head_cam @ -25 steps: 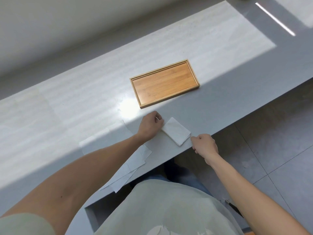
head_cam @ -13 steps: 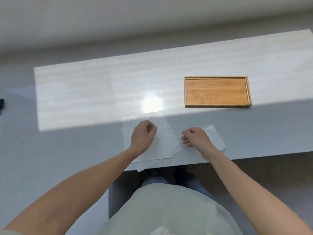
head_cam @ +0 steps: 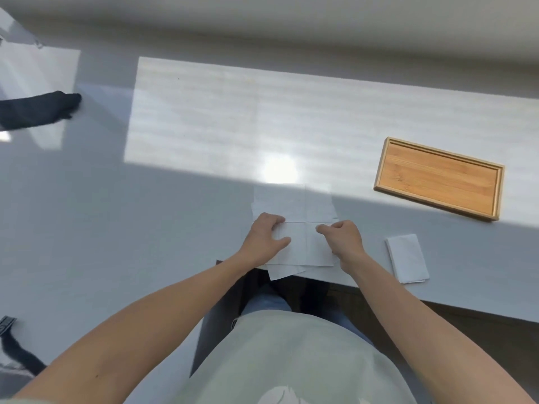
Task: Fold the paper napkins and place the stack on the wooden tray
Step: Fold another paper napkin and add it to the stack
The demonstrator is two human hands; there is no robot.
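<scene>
A loose pile of unfolded white paper napkins lies at the table's near edge, straight in front of me. My left hand rests on the top sheet's left side, fingers curled at its middle crease. My right hand pinches the same sheet at its right side near the crease. One folded napkin lies to the right of my right hand, apart from it. The wooden tray sits empty farther right and back, in the sunlit band.
The long grey table runs left to right with its near edge just under the napkin pile. A black object lies at the far left. A dark strap-like thing shows at the lower left. My torso and legs fill the bottom.
My view has swung left, so the tray now sits at the right. My right hand left the folded napkin and came onto the unfolded pile beside my left hand.
</scene>
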